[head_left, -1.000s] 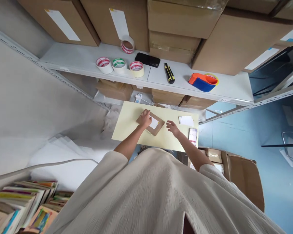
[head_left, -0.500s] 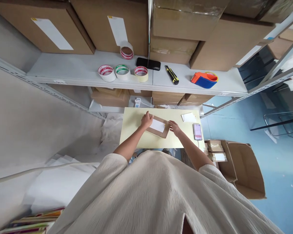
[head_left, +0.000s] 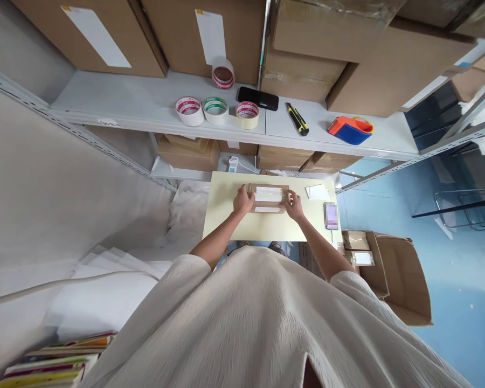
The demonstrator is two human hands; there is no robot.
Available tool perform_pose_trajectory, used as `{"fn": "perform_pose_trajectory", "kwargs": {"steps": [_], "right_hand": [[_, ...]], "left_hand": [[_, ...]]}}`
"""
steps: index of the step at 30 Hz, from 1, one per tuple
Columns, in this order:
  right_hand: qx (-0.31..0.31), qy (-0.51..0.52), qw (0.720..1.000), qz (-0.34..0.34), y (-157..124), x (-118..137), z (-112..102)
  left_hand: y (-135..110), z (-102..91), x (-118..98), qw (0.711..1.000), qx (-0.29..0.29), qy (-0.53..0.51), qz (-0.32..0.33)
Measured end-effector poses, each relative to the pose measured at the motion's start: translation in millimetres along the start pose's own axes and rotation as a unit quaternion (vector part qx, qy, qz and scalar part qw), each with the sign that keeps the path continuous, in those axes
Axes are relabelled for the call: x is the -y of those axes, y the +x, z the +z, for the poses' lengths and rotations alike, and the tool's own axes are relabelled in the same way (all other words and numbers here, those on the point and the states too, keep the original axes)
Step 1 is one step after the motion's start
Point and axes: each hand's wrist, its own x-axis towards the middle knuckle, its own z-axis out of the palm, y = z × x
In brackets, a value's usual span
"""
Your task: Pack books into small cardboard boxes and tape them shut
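A small brown cardboard box [head_left: 270, 204] with white labels lies on the pale yellow table [head_left: 222, 226], its long side running left to right. At its left end, my left hand [head_left: 244, 200] grips the edge with bent fingers. My right hand [head_left: 293, 205] is curled at the right end, its fingers pressed against the cardboard. White cards [head_left: 317, 192] and a phone with a lit screen [head_left: 331, 215] lie on the table to the right of that hand.
On the shelf [head_left: 137, 97] ahead stand several tape rolls [head_left: 215, 110], a black phone [head_left: 258, 98], a yellow-black utility knife [head_left: 297, 119] and an orange-blue tape dispenser [head_left: 351, 130]. Large cartons [head_left: 234, 37] sit behind them. An open carton [head_left: 404, 275] holding small boxes is at the right.
The box has turned from slanted to level, and a second labelled face now shows. My right hand has closed in on its right end. The camera view has shifted slightly.
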Motion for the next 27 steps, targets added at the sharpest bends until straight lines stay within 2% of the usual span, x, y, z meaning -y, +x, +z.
{"fn": "perform_pose_trajectory", "kwargs": {"steps": [4, 7, 10, 14, 19, 22, 27], "right_hand": [[0.050, -0.086, 0.995, -0.022, -18, -4, 3], [0.066, -0.146, 0.987, -0.019, -32, -2, 5], [0.085, -0.170, 0.982, -0.007, -43, 2, 3], [0.118, -0.138, 0.983, 0.004, -44, 7, -7], [0.132, -0.103, 0.986, -0.027, -38, 3, -24], [0.127, -0.094, 0.986, -0.044, -35, -15, -44], [0.098, -0.103, 0.990, 0.022, -14, -61, -98]], "left_hand": [[-12, 6.2, -6, 0.988, -0.038, 0.074, 0.128], [-20, 14.9, -17, 0.965, 0.032, 0.092, 0.242], [-28, 25.8, -22, 0.941, 0.107, 0.099, 0.305], [-36, 32.2, -18, 0.939, 0.134, 0.104, 0.299], [-37, 31.9, -27, 0.954, 0.109, 0.086, 0.265], [-34, 36.2, -46, 0.972, 0.071, 0.088, 0.204], [-24, 47.9, -84, 0.985, 0.027, 0.103, 0.136]]}}
